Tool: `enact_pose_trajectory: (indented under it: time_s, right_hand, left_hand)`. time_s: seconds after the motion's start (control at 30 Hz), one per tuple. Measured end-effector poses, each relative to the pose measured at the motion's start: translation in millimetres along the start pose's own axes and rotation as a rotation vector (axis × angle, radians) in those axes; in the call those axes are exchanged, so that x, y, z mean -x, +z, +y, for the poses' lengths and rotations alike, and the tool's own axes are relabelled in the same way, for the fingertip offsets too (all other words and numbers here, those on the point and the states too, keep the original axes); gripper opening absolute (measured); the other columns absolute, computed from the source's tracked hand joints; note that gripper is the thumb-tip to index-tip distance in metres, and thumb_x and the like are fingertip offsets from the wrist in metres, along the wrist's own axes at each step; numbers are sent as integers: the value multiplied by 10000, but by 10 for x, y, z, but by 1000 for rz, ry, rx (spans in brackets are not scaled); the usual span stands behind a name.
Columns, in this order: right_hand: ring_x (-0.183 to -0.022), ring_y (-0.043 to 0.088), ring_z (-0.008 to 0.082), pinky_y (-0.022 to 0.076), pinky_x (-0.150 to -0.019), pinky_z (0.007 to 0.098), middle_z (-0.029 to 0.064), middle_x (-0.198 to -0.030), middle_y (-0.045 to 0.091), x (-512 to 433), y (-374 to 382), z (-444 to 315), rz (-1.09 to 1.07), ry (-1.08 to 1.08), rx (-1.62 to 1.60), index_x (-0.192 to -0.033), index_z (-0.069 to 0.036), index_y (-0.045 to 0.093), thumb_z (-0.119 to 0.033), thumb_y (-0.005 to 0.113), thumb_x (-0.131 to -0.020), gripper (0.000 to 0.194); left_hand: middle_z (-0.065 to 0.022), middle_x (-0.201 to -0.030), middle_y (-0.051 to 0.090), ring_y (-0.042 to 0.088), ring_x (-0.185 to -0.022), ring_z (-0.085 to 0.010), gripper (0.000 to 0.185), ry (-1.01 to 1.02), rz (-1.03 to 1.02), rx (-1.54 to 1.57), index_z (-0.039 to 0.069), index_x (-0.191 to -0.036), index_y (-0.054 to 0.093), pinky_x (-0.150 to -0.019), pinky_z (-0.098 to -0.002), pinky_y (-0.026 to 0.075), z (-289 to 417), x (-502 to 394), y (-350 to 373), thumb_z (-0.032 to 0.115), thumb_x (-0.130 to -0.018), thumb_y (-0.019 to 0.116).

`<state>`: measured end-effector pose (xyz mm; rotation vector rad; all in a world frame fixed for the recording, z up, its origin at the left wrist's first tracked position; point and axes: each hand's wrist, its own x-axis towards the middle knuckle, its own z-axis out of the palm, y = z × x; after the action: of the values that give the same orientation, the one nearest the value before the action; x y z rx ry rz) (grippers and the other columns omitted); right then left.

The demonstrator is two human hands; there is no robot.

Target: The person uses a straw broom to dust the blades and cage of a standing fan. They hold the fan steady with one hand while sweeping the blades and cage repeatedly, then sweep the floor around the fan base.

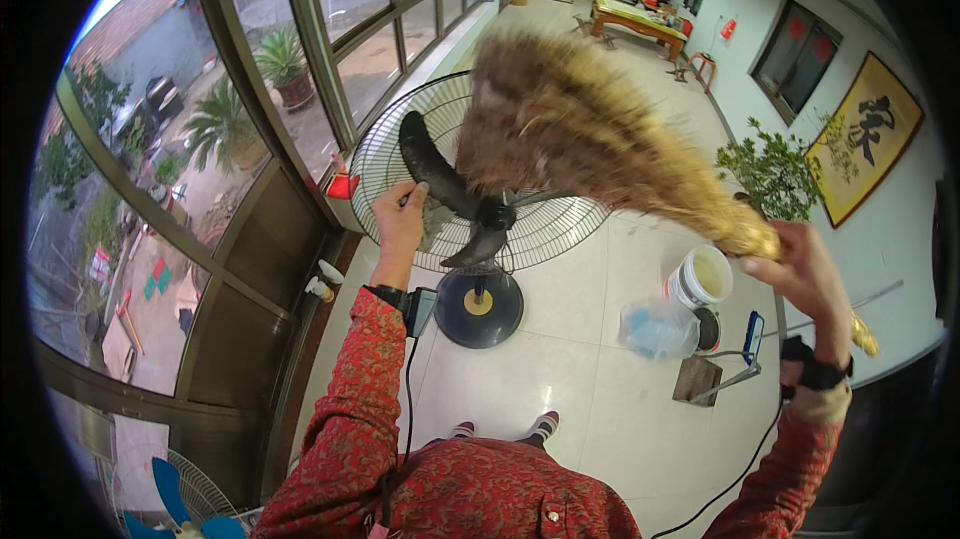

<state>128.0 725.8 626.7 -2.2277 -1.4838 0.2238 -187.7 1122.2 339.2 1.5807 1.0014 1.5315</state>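
A black pedestal fan (pixel 493 215) stands before me with its front guard off, its dusty blades bare against the wire rear guard (pixel 555 240). My right hand (pixel 802 269) grips the yellow lower part of a large duster (pixel 570 119); its brown bristles, blurred, hang over the upper part of the fan and hide some of the blades. On the fan's left side, my left hand (pixel 400 218) is closed by one blade with a small dark thing between its fingers. Greyish dust or cloth shows beside that hand. The round base (pixel 478 308) rests on the tiled floor.
A white bucket (pixel 699 278), a plastic bag (pixel 658 329) and a flat mop (pixel 699 380) are on the right. Two spray bottles (pixel 320 288) stand by the window wall. Another fan with blue blades (pixel 171 492) is at lower left. A potted plant (pixel 776 171) stands near the right wall.
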Motion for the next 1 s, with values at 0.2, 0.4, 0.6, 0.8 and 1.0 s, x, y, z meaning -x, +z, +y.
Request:
enact_pose_trajectory:
  time_s: [0.2, 0.4, 0.6, 0.8, 1.0]
  right_hand:
    - [-579, 524, 298, 464, -597, 414, 162, -648, 581, 113, -76, 206, 221, 151, 376, -860, 0, 680, -239, 888, -733, 341]
    - [-606, 427, 53, 333, -514, 264, -74, -663, 505, 974, -178, 759, 173, 299, -129, -864, -17, 651, -494, 889, -810, 536]
    - [-654, 536, 63, 451, -577, 260, -20, -786, 615, 1295, 1472, 1266, 364, 248, -608, -1000, 0, 692, -210, 789, -831, 286]
    - [-605, 569, 83, 483, -536, 271, -3, -732, 617, 1275, 2565, 890, 333, 281, -740, -906, 22, 682, -173, 799, -822, 243]
    - [-605, 579, 94, 485, -546, 272, 5, -734, 616, 1053, 2508, 554, 355, 124, -856, -955, 17, 678, -215, 794, -837, 285]
  left_hand:
    - [-58, -775, 711, 596, -727, -104, 197, -13, -4, -52, -92, -953, 737, -697, -294, 496, 79, 21, -55, 94, -897, 771]
    - [-35, -782, 708, 593, -721, -107, 199, -148, 56, 65, -87, -949, 747, -684, -296, 491, -98, 35, -56, 103, -899, 778]
    - [-31, -901, 737, 645, -810, -107, 241, -198, 29, 31, -75, -1046, 765, -751, -278, 527, -95, 53, -82, 116, -906, 808]
    - [-31, -810, 719, 618, -732, -106, 224, -220, 84, 101, -78, -972, 767, -685, -284, 499, -28, 95, -67, 128, -887, 789]
    - [-70, -820, 744, 646, -744, -124, 250, -205, 30, 57, -82, -985, 772, -692, -296, 512, -66, 69, -123, 151, -896, 785]
